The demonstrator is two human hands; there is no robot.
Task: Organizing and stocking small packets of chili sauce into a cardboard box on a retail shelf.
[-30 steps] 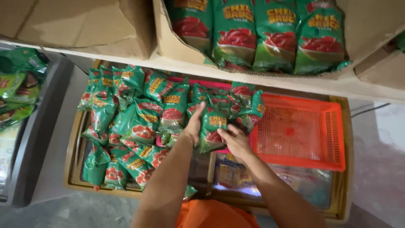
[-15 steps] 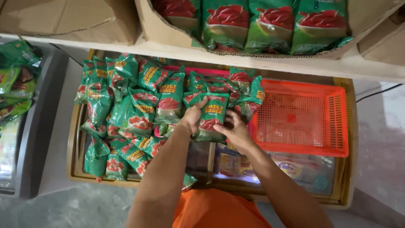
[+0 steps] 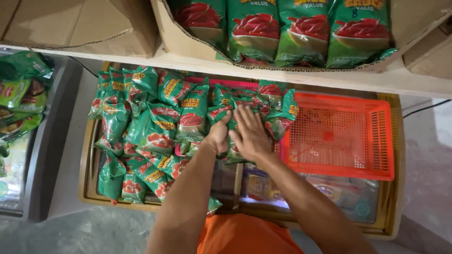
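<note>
Many green sauce pouches with red chilli pictures (image 3: 155, 127) lie heaped on a glass-topped wooden display case (image 3: 398, 188). My left hand (image 3: 219, 136) curls around pouches in the middle of the heap. My right hand (image 3: 249, 131) lies flat, fingers spread, pressing down on the pouches just beside it. Both forearms reach in from below. A pink basket rim (image 3: 235, 83) shows under the heap's far side, mostly hidden by pouches.
An orange plastic basket (image 3: 339, 136) sits to the right of the heap, nothing in it. Above, a cardboard box (image 3: 174, 37) on a shelf holds larger green pouches (image 3: 301, 28). More green packets (image 3: 19, 94) lie at the far left. Cardboard boxes (image 3: 70, 23) upper left.
My hands have moved slightly up onto the heap; the right hand now lies flat on top of the pouches instead of gripping one from the side. The view has shifted down a little.
</note>
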